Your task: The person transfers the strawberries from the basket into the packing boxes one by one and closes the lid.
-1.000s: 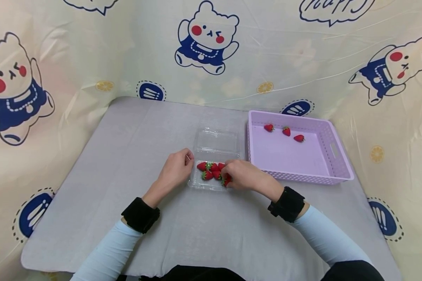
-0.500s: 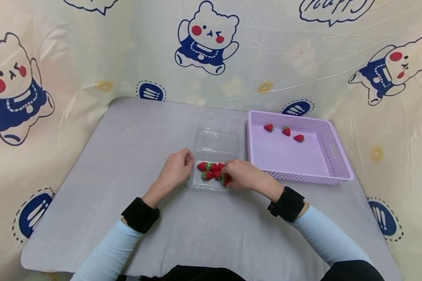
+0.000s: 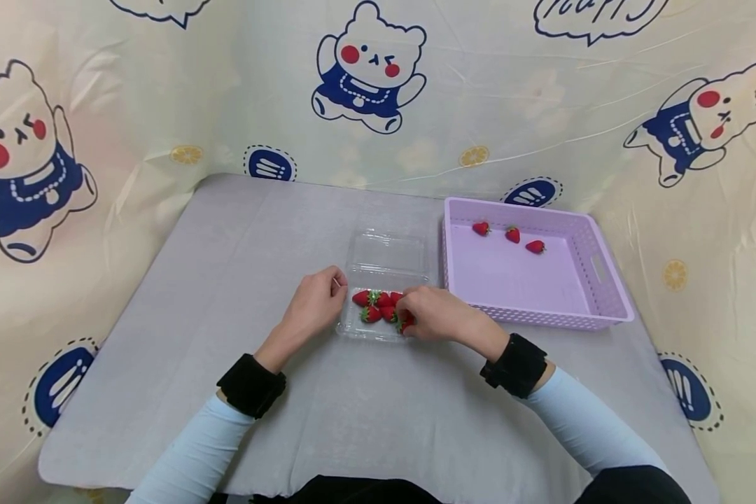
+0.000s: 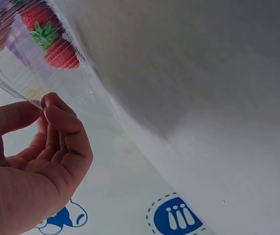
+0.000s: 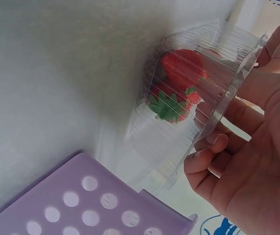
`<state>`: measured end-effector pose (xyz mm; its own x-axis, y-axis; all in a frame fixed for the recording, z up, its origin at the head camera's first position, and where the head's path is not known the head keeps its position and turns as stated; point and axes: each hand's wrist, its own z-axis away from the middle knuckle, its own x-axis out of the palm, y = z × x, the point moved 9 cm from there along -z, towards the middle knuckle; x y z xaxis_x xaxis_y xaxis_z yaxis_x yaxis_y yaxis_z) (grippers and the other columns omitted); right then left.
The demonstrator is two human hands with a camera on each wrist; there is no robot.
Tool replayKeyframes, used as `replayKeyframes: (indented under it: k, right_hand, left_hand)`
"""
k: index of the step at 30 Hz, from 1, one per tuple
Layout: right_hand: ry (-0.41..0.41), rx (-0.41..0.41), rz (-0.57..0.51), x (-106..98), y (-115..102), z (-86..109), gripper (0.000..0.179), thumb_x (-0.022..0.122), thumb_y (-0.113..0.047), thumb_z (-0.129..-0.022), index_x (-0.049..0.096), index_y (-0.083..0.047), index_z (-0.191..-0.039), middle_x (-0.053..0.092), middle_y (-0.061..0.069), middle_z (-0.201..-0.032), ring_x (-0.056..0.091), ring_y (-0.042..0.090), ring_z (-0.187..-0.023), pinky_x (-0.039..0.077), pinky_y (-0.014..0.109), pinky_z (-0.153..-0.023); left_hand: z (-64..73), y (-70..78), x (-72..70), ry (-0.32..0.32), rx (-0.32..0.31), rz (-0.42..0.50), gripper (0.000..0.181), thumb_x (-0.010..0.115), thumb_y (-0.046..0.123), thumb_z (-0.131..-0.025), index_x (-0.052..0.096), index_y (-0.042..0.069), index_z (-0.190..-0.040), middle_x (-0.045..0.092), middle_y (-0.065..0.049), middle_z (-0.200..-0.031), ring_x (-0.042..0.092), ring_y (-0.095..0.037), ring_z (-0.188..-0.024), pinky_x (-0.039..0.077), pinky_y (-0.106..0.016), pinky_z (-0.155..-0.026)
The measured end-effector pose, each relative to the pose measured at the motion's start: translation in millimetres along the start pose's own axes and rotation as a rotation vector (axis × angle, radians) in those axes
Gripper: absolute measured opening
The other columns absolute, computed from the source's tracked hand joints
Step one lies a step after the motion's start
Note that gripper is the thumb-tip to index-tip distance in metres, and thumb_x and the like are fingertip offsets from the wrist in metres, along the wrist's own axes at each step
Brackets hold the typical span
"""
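A clear plastic clamshell box lies on the table with its lid folded back, away from the person. Several strawberries sit inside, their green leaves showing. My left hand pinches the box's left rim between thumb and forefinger, as the left wrist view shows. Over the right rim reaches my right hand, its fingertips on a strawberry in the near right corner. Seen through the ribbed wall in the right wrist view, that strawberry is partly hidden from the head camera by the fingers.
A purple plastic basket with perforated walls stands right of the box, close beside the lid. Three strawberries lie spread near its far side. Grey cloth covers the table, and a printed curtain hangs behind and at both sides.
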<state>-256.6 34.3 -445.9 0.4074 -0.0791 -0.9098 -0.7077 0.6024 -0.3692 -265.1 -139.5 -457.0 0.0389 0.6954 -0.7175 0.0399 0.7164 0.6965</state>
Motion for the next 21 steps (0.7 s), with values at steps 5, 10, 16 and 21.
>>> replayKeyframes:
  k: [5,10,16,21]
  right_hand:
    - [0.028,-0.013,0.003,-3.9,0.4,-0.1,0.015,0.085,-0.019,-0.091,0.078,-0.008,-0.099,0.064,0.003,-0.09,0.055,0.016,-0.078,0.052,0.028,-0.071]
    - [0.067,-0.024,0.0,-11.4,0.5,0.8,0.009,0.081,-0.019,-0.094,0.076,-0.011,-0.095,0.062,0.0,-0.084,0.053,0.014,-0.073,0.048,0.027,-0.066]
    - [0.112,0.011,-0.039,-25.4,5.0,3.7,0.013,0.078,-0.018,-0.097,0.078,-0.009,-0.105,0.068,-0.002,-0.09,0.057,0.015,-0.077,0.052,0.027,-0.07]
    - [0.135,0.038,-0.045,-37.4,12.7,8.3,0.018,0.077,-0.018,-0.097,0.078,-0.006,-0.111,0.071,0.003,-0.1,0.06,0.017,-0.084,0.056,0.031,-0.078]
  left_hand:
    - [-0.4,1.5,0.3,-0.009,0.007,0.005,0.004,0.061,0.006,-0.102,0.063,0.006,-0.099,0.059,-0.006,-0.074,0.054,-0.02,-0.064,0.043,-0.033,-0.057]
    - [0.1,2.6,-0.1,-0.015,0.013,0.005,0.004,0.06,0.006,-0.103,0.062,0.006,-0.099,0.058,-0.006,-0.074,0.054,-0.02,-0.064,0.043,-0.033,-0.057]
    - [-0.4,2.9,-4.6,-0.009,0.007,-0.009,0.005,0.06,0.009,-0.103,0.062,0.006,-0.1,0.058,-0.007,-0.073,0.053,-0.02,-0.065,0.043,-0.033,-0.058]
    - [-2.8,3.2,-9.3,0.002,0.019,-0.025,0.006,0.06,0.009,-0.103,0.063,0.005,-0.1,0.058,-0.006,-0.074,0.053,-0.02,-0.066,0.043,-0.034,-0.059]
